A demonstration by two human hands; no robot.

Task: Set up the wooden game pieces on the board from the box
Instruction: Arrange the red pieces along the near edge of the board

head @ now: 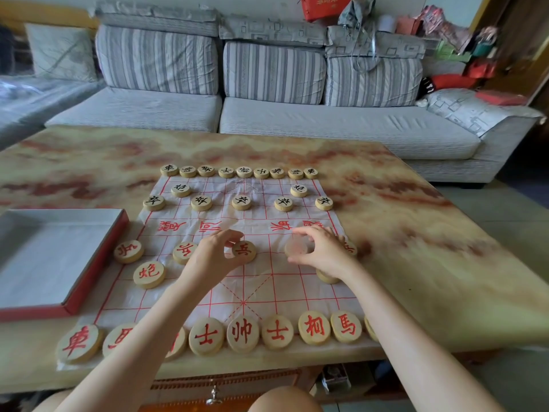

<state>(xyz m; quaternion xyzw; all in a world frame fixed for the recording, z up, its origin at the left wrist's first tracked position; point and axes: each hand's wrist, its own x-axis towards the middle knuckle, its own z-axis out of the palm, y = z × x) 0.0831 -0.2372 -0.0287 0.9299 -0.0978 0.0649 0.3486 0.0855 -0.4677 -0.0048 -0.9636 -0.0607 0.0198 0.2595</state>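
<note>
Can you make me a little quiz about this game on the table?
1. True or false: the box lies left of the board.
2. What colour is the writing on the far pieces? A black, B red, C blue.
3. Fill in: the left hand pinches a piece with ___ writing.
Key: 1 true; 2 A; 3 red.
</note>
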